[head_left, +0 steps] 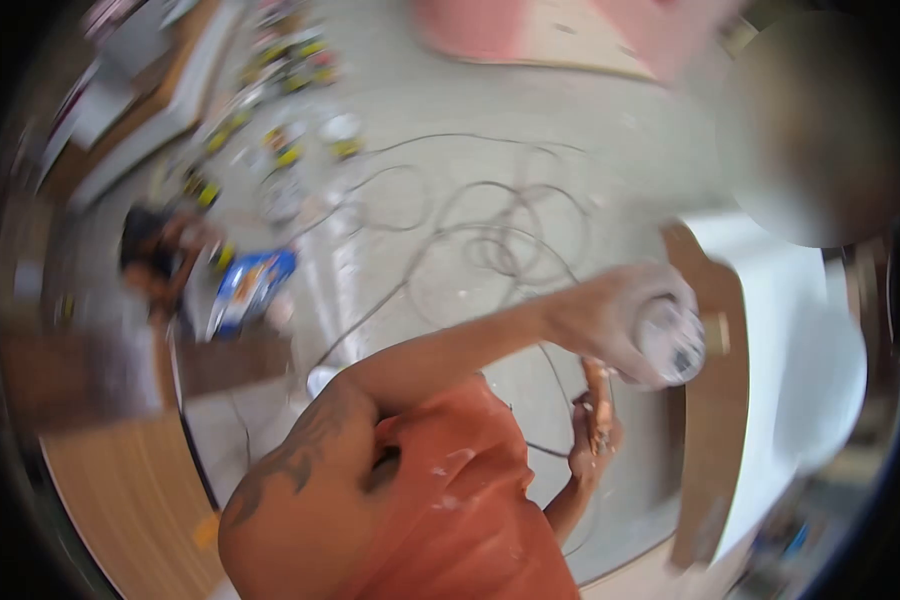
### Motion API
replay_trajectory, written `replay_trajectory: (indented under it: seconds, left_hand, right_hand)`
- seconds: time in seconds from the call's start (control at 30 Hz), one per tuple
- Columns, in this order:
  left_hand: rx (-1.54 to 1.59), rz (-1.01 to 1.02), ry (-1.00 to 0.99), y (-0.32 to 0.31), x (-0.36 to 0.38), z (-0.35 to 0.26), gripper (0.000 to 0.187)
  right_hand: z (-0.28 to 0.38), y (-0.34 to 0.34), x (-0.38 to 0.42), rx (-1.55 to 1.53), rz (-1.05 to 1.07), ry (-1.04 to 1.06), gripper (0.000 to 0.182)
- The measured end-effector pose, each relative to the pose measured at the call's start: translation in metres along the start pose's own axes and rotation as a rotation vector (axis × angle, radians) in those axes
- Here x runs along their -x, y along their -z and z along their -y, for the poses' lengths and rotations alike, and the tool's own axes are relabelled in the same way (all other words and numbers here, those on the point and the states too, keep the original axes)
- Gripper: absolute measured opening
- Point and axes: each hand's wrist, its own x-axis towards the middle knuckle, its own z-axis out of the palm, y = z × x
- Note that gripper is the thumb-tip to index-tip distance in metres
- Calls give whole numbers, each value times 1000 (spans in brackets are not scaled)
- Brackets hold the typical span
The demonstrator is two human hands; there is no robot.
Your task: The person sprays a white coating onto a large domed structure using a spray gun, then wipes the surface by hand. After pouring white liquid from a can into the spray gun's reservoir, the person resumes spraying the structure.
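Note:
My left arm reaches across the front of the orange shirt. At its end, my left hand point(610, 315) is wrapped round a clear, rounded container point(672, 340), whose end faces the camera. Just below it, my right hand point(592, 445) closes round an orange-brown object point(599, 405), blurred and partly hidden behind the left hand. Thin dark cable point(470, 232) lies in loose loops on the grey floor beyond both hands. Close to the right of the container stands a brown-edged white panel point(770, 330).
A blue packet point(253, 290) lies left, beside a blurred, dark shape that I cannot make out. Several yellow-marked items point(290, 150) are scattered at the upper left. A pink and cream piece point(570, 35) is at the top, a wooden surface point(120, 500) at the lower left.

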Motion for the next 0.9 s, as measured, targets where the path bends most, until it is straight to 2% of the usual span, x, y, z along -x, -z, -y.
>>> replay_trajectory:
  seconds: [0.07, 0.1, 0.17, 0.2, 0.27, 0.3, 0.37, 0.5, 0.6, 0.63, 0.7, 0.77, 0.8, 0.83, 0.87, 0.9]
  left_hand:
    - [126, 96, 7, -6, -35, 23, 71]
    - [174, 162, 5, -12, -53, 36, 70]
    - [274, 298, -7, -20, -84, 63, 71]
    - [328, 383, -1, -26, -100, 73, 71]
    - [173, 513, -82, -48, -132, 89, 74]
    - [220, 573, -98, -57, -144, 95, 74]
    - [318, 628, 26, -87, -163, 108, 75]
    - [244, 785, -99, -141, -182, 94, 76]
    - [455, 554, -100, -191, -195, 108, 78]
    - [458, 572, -116, -196, -189, 108, 78]
    - [495, 465, 65, -229, -177, 147, 76]
    - [438, 526, 290, -266, -136, 185, 64]
    - [413, 701, 400, -282, -106, 240, 53]
    - [342, 819, 672, -313, -84, 224, 50]
    - [315, 1058, 686, -346, -47, 258, 51]
    - [44, 1288, 435, -378, -16, 276, 56]
  right_hand:
    - [11, 18, -17, 21, -13, -101, 26]
    - [6, 30, -22, 26, -122, -178, 26]
    - [-11, 40, -33, -146, -40, -116, 24]
    - [-14, 45, -36, -146, -124, -171, 24]
    - [-17, 57, -37, -245, -114, -252, 23]
    - [-15, 63, -38, -291, -125, -306, 23]
    - [-23, 71, -34, -326, -233, -337, 22]
    - [-25, 93, -12, -459, -392, -339, 19]
    - [-58, 123, -2, -436, -460, -301, 18]
    - [-58, 128, 9, -420, -539, -251, 20]
    - [-85, 155, 22, -407, -630, -204, 22]
    - [-97, 190, 34, -352, -825, -98, 33]
    - [-104, 209, 39, -347, -838, -95, 33]
    - [-110, 230, 42, -371, -962, -92, 31]
    - [-117, 257, 45, -397, -1082, -87, 30]
    - [-124, 285, 47, -402, -1086, -86, 30]
